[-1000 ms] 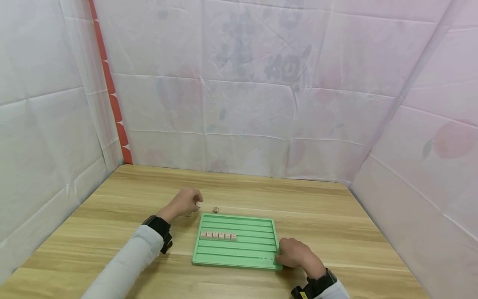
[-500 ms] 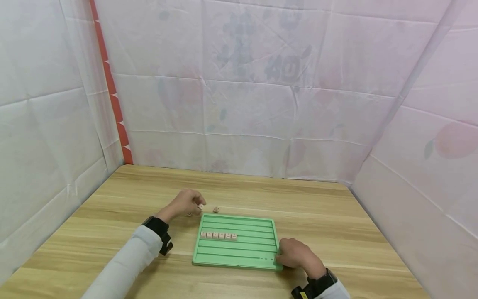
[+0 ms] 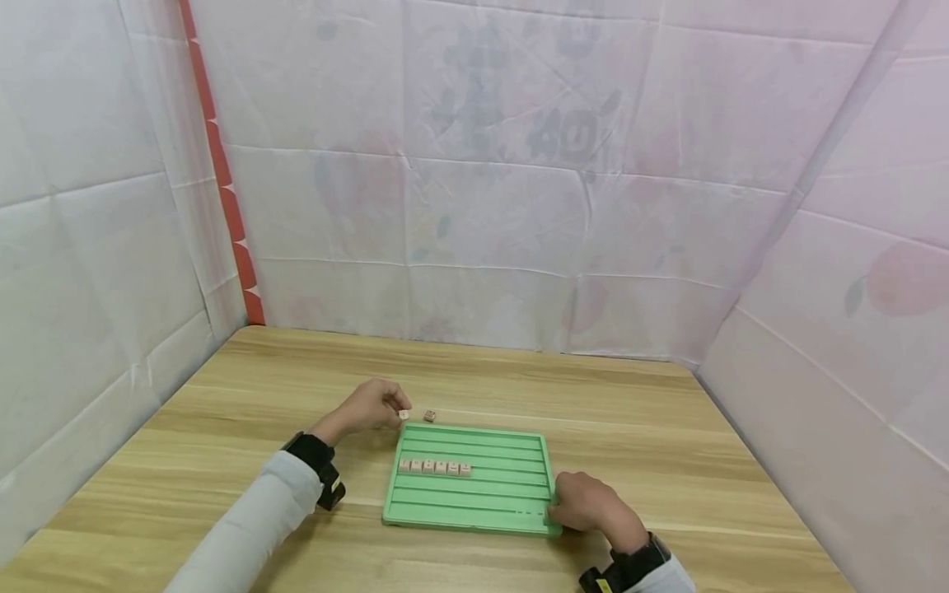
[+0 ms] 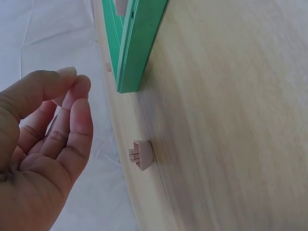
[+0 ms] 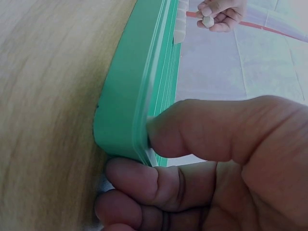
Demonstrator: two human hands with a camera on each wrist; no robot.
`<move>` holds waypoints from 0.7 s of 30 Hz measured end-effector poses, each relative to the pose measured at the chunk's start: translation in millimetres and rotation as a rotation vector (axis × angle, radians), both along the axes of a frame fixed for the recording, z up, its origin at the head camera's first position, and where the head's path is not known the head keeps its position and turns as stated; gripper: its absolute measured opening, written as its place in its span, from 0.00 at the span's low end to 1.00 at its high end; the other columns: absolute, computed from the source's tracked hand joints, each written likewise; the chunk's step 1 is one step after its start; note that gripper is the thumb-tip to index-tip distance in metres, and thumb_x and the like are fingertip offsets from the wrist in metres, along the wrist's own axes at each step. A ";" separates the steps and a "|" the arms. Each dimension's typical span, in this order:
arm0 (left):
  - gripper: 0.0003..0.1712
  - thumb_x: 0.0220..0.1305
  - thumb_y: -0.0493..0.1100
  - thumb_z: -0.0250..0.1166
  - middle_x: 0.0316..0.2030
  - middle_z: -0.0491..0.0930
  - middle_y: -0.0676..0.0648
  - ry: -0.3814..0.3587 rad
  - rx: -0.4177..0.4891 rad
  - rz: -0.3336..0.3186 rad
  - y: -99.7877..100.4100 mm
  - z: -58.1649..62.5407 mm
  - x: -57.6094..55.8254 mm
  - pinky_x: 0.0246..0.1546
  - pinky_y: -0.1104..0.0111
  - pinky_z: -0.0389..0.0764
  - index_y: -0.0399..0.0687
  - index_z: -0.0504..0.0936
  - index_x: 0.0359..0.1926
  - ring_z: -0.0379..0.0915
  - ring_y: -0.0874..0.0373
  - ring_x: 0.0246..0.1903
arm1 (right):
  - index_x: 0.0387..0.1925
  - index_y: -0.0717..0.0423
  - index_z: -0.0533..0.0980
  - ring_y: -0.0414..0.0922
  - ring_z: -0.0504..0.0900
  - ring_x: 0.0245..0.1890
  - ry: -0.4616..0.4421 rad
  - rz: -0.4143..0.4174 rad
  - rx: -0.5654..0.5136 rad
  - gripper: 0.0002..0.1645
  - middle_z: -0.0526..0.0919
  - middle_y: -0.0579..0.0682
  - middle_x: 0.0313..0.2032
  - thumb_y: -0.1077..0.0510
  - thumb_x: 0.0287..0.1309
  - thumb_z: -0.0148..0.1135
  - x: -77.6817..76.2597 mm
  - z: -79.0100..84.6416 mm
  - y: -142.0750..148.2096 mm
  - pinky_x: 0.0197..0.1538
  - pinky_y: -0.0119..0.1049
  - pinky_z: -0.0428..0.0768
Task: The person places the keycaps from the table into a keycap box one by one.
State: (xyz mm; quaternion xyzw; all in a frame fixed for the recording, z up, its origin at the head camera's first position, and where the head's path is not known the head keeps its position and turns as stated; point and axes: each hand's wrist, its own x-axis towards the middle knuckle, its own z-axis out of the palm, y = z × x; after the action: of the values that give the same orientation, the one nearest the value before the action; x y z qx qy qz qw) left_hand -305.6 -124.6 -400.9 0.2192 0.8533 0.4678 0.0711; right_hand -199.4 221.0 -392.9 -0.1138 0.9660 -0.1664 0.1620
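My left hand [image 3: 371,405] pinches a small pale keycap [image 3: 404,414] between thumb and fingertips, just beyond the far left corner of the green ridged tray [image 3: 504,494]. The right wrist view also shows this held keycap [image 5: 208,21]. At the tray's near right corner, my right hand [image 3: 589,504] grips the edge, thumb [image 5: 175,130] on top and fingers curled at the outer side. A row of several pinkish keycaps [image 3: 434,468] sits along one of the tray's slots, at its left side.
One loose keycap [image 3: 430,416] lies behind the tray. Another keycap [image 4: 142,155] rests on the wooden table [image 3: 296,371] beneath the left hand, its stem showing in the left wrist view. White patterned sheets [image 3: 474,214] enclose the table's back and sides.
My left hand has moved slightly right and nearer the tray's far left corner with the pinched keycap, which is now turned more into view. The right hand and tray stay put.
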 end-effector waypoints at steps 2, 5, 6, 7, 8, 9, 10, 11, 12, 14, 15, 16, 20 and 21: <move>0.13 0.46 0.24 0.61 0.33 0.79 0.40 -0.021 0.019 -0.024 -0.6 -0.3 0.8 0.32 0.64 0.77 0.29 0.79 0.37 0.74 0.55 0.31 | 0.16 0.58 0.69 0.41 0.60 0.14 0.000 -0.001 0.003 0.10 0.63 0.46 0.13 0.64 0.46 0.60 0.0 0.3 0.1 0.21 0.32 0.56; 0.14 0.48 0.24 0.61 0.33 0.79 0.45 -0.031 0.029 -0.038 -0.6 -0.4 1.9 0.33 0.64 0.76 0.29 0.79 0.39 0.74 0.55 0.31 | 0.16 0.58 0.69 0.41 0.59 0.14 0.001 0.000 0.006 0.10 0.63 0.46 0.13 0.64 0.47 0.60 0.0 0.3 0.3 0.21 0.32 0.56; 0.14 0.49 0.24 0.61 0.33 0.79 0.46 -0.034 0.029 -0.039 -0.5 -0.2 2.2 0.33 0.65 0.76 0.29 0.80 0.40 0.74 0.56 0.32 | 0.16 0.58 0.69 0.41 0.59 0.14 0.001 0.000 0.006 0.10 0.63 0.46 0.13 0.64 0.47 0.60 0.0 0.4 0.3 0.21 0.32 0.56; 0.14 0.49 0.25 0.62 0.33 0.80 0.46 -0.032 0.033 -0.042 -0.3 0.3 2.5 0.33 0.65 0.76 0.29 0.80 0.40 0.73 0.56 0.32 | 0.16 0.58 0.69 0.41 0.59 0.14 0.001 -0.001 0.005 0.10 0.63 0.46 0.13 0.64 0.47 0.60 0.1 0.5 0.4 0.21 0.32 0.55; 0.14 0.49 0.25 0.62 0.33 0.79 0.46 -0.038 0.041 -0.043 0.2 0.6 2.7 0.33 0.65 0.76 0.29 0.79 0.41 0.73 0.56 0.32 | 0.16 0.58 0.69 0.41 0.60 0.14 0.000 -0.002 0.005 0.10 0.63 0.46 0.13 0.64 0.47 0.60 0.2 0.7 0.5 0.21 0.32 0.56; 0.15 0.49 0.25 0.63 0.33 0.79 0.46 -0.046 0.052 -0.046 0.5 1.1 2.9 0.33 0.65 0.76 0.29 0.79 0.42 0.73 0.56 0.32 | 0.16 0.58 0.69 0.41 0.60 0.14 -0.001 -0.003 0.004 0.10 0.63 0.46 0.13 0.64 0.46 0.60 0.3 0.9 0.5 0.21 0.32 0.56; 0.15 0.50 0.25 0.63 0.32 0.79 0.46 -0.059 0.064 -0.046 0.9 1.2 2.8 0.33 0.66 0.76 0.28 0.78 0.42 0.73 0.56 0.32 | 0.16 0.58 0.69 0.41 0.60 0.14 -0.003 -0.005 0.005 0.10 0.63 0.46 0.13 0.64 0.46 0.60 0.3 1.1 0.6 0.21 0.32 0.56; 0.14 0.50 0.26 0.64 0.32 0.78 0.45 -0.064 0.073 -0.048 1.2 1.1 2.7 0.33 0.66 0.76 0.28 0.78 0.41 0.73 0.56 0.32 | 0.16 0.58 0.69 0.41 0.60 0.14 -0.003 -0.006 0.004 0.10 0.63 0.47 0.13 0.64 0.46 0.60 0.4 1.2 0.6 0.21 0.32 0.56; 0.14 0.50 0.27 0.64 0.31 0.78 0.45 -0.067 0.080 -0.049 1.6 1.1 2.8 0.33 0.66 0.76 0.28 0.77 0.41 0.73 0.56 0.32 | 0.17 0.58 0.69 0.41 0.60 0.14 -0.003 -0.005 0.002 0.10 0.64 0.47 0.14 0.64 0.46 0.60 0.3 1.3 0.6 0.21 0.32 0.56; 0.12 0.51 0.27 0.65 0.30 0.77 0.45 -0.072 0.090 -0.050 2.1 0.4 2.9 0.33 0.66 0.76 0.28 0.77 0.39 0.74 0.56 0.32 | 0.17 0.58 0.69 0.41 0.61 0.15 -0.005 -0.007 0.001 0.09 0.64 0.47 0.14 0.64 0.46 0.60 0.2 1.3 0.6 0.21 0.32 0.56; 0.11 0.52 0.28 0.65 0.30 0.77 0.45 -0.065 0.086 -0.047 2.2 0.0 2.9 0.33 0.66 0.76 0.30 0.77 0.37 0.74 0.56 0.31 | 0.17 0.58 0.69 0.41 0.61 0.15 -0.004 -0.006 -0.002 0.09 0.64 0.47 0.14 0.64 0.46 0.60 0.1 1.1 0.4 0.21 0.32 0.56; 0.09 0.52 0.28 0.66 0.29 0.78 0.46 -0.054 0.078 -0.041 2.5 -0.6 3.0 0.33 0.66 0.76 0.31 0.78 0.36 0.74 0.56 0.31 | 0.17 0.58 0.69 0.41 0.60 0.15 -0.003 -0.004 -0.003 0.09 0.64 0.47 0.14 0.64 0.46 0.60 0.1 0.9 0.4 0.21 0.32 0.56; 0.06 0.52 0.29 0.67 0.29 0.79 0.48 -0.018 0.053 -0.040 2.9 -1.2 4.1 0.34 0.65 0.76 0.35 0.80 0.34 0.74 0.56 0.31 | 0.16 0.58 0.69 0.41 0.60 0.14 -0.003 -0.003 -0.006 0.09 0.63 0.47 0.13 0.64 0.46 0.59 0.3 0.4 0.4 0.21 0.32 0.55; 0.06 0.52 0.29 0.67 0.29 0.79 0.48 -0.014 0.050 -0.038 3.0 -1.2 4.3 0.35 0.65 0.76 0.35 0.80 0.34 0.74 0.56 0.31 | 0.16 0.58 0.69 0.41 0.59 0.14 -0.003 -0.003 -0.006 0.09 0.63 0.46 0.13 0.64 0.45 0.59 0.3 0.4 0.4 0.21 0.32 0.55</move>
State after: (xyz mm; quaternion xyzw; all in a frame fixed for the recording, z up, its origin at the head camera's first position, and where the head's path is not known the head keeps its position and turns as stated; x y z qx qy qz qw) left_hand -301.3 -121.6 -402.1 0.2338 0.8365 0.4890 0.0807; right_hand -199.1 221.4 -392.5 -0.1124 0.9654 -0.1699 0.1626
